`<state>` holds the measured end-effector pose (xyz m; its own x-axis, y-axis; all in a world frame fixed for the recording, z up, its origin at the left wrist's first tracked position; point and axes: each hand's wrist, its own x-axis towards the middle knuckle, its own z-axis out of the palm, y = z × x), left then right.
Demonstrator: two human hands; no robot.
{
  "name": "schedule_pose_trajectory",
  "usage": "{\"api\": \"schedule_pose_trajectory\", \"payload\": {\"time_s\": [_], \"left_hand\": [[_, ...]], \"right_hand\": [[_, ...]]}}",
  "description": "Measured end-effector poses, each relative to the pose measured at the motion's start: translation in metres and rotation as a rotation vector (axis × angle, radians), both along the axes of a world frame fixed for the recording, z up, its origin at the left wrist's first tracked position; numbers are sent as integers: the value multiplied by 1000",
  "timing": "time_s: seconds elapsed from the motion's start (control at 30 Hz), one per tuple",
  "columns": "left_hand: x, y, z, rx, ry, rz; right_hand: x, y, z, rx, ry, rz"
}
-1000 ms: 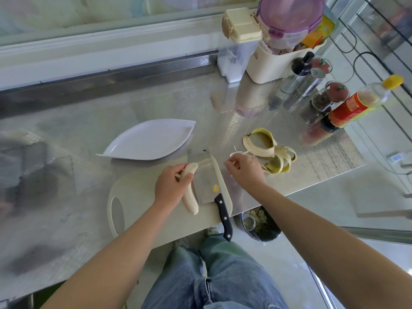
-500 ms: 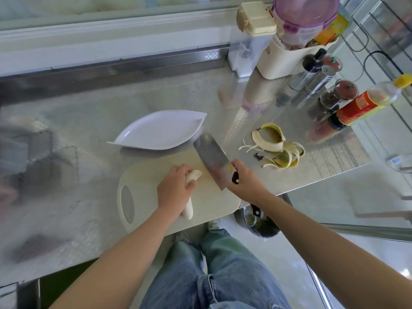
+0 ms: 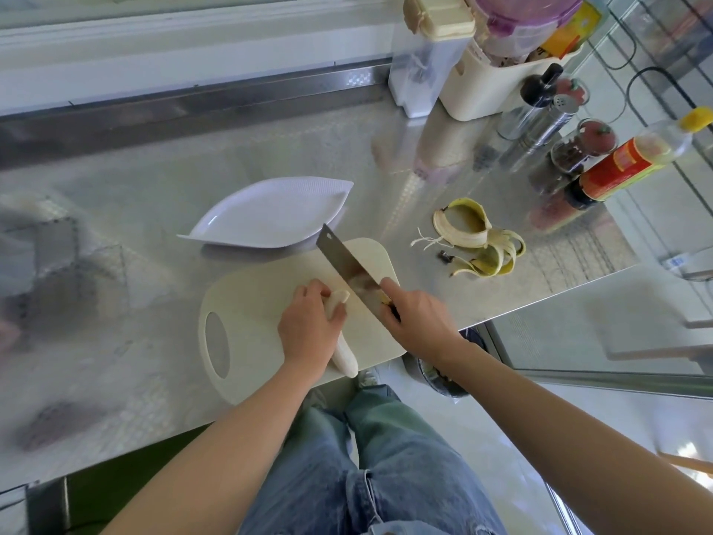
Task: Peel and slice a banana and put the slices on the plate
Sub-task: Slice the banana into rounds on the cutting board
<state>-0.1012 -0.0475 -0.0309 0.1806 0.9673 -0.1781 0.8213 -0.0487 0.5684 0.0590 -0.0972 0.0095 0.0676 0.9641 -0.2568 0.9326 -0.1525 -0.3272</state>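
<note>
Currently: peeled banana (image 3: pixel 344 357) on cutting board (image 3: pixel 247 295), centre frame, long axis pointing up-frame; your left hand (image 3: pixel 308 330) grasps its middle, your right hand (image 3: pixel 418 318) clenches the cleaver (image 3: pixel 343 260), blade just beside the far tip.

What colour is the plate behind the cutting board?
White; the plate shows best in the head view.
</note>
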Motion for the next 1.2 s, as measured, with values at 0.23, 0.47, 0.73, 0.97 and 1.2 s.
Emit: {"api": "schedule_pose_trajectory", "payload": {"time_s": [0.23, 0.47, 0.73, 0.97, 1.2], "left_hand": [[1, 0, -1, 17, -7, 20], [3, 0, -1, -3, 13, 34], [2, 0, -3, -34, -21, 46], [2, 0, -5, -6, -30, 46], [2, 1, -5, -5, -27, 47]], "right_hand": [[-2, 2, 6, -5, -67, 82], [-3, 5, 6, 8, -128, 120], [-9, 9, -12, -41, -107, 119], [-3, 7, -9, 77, -39, 63], [2, 9, -5, 24, -75, 147]]}}
